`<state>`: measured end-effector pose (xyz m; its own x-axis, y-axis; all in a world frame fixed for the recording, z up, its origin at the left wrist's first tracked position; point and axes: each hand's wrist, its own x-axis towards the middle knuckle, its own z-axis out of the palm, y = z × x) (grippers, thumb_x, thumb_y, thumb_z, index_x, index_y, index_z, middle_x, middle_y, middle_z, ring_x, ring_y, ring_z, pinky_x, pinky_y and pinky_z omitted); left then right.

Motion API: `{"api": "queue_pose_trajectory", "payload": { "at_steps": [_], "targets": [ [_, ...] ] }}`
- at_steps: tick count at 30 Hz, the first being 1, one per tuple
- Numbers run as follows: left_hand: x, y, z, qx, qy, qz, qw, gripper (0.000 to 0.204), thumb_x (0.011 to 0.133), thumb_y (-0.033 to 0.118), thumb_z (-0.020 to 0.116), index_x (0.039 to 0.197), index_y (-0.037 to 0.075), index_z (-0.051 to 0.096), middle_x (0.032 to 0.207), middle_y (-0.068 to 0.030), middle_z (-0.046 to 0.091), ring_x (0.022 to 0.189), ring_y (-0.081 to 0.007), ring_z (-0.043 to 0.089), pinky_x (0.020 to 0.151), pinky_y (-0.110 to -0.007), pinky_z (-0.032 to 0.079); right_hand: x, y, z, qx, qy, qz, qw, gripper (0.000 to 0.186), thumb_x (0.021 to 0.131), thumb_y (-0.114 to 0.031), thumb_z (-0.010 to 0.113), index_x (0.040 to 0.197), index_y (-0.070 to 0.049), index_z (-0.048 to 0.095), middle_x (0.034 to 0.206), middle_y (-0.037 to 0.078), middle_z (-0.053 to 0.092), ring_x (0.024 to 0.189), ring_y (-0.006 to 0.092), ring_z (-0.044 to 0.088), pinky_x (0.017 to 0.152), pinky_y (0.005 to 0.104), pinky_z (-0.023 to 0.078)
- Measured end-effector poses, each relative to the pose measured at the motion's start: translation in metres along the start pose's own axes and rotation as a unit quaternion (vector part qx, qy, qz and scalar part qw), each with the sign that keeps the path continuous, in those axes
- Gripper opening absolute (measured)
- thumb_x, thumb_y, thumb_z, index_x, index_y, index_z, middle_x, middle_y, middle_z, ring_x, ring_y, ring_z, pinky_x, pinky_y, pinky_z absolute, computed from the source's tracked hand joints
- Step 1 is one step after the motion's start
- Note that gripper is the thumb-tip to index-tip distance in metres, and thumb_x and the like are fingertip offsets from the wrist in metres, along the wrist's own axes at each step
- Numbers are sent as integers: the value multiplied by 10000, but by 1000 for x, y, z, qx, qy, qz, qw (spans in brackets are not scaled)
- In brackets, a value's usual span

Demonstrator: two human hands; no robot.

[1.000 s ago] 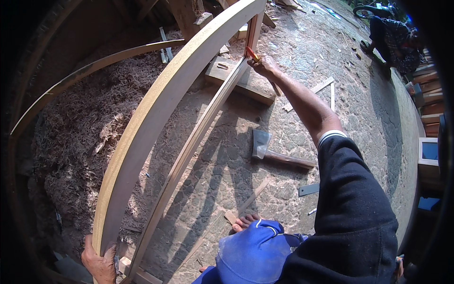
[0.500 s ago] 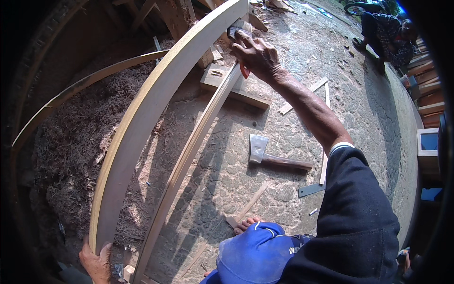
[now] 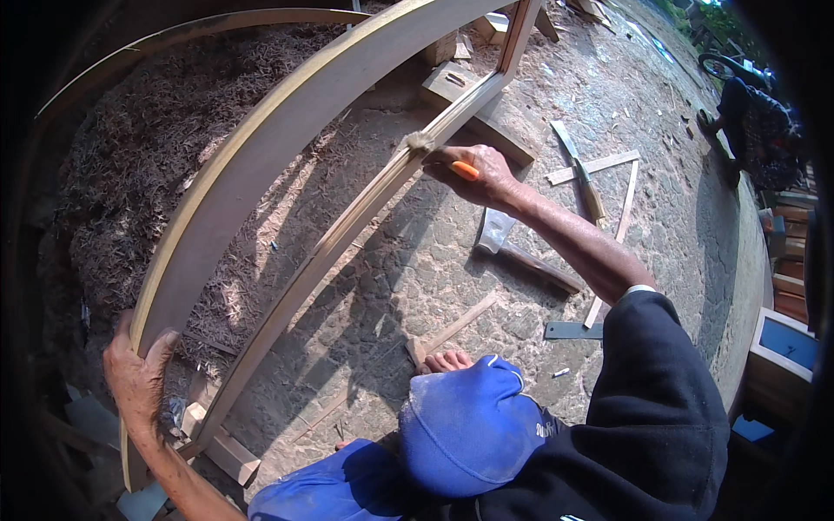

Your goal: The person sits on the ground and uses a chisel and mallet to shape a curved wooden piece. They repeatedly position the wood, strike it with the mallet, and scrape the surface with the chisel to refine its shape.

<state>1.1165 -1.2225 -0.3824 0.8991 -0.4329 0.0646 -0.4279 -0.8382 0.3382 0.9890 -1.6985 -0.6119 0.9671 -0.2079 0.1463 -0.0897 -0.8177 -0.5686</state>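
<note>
Before the person slants a wooden frame [image 3: 304,113], seemingly joined at its far corner, left hand [image 3: 139,365] gripping its curved board [image 3: 208,221], right hand [image 3: 488,178] closed round a brush [image 3: 420,141] partway along the straight rail [image 3: 354,214], though what remains unbrushed I can't tell.

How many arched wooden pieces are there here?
2: the wide arched board, gripped toward its lower end by the left hand, and a thinner arched strip beyond the wood shavings, upper left. More may be hidden in the dark edges.
</note>
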Motion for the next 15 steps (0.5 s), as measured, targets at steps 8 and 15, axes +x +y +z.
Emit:
{"api": "queue_pose_trajectory", "payload": {
  "at_steps": [8, 15],
  "targets": [
    [5, -16, -1, 62, 13, 33, 997, 606, 818, 499, 802, 1188, 32, 689, 973, -177, 772, 924, -296, 764, 834, -399, 574, -126, -131, 132, 398, -384, 173, 815, 490, 953, -506, 696, 933, -16, 683, 717, 88, 678, 584, 179, 676, 542, 346, 530],
    [0, -46, 29, 164, 176, 157, 958, 739, 776, 837, 624, 973, 126, 657, 531, 2, 544, 509, -157, 626, 484, -340, 528, -155, -134, 178, 383, -410, 299, 772, 456, 904, -422, 793, 1023, -17, 619, 738, 43, 645, 629, 139, 608, 576, 305, 488]
  ]
}}
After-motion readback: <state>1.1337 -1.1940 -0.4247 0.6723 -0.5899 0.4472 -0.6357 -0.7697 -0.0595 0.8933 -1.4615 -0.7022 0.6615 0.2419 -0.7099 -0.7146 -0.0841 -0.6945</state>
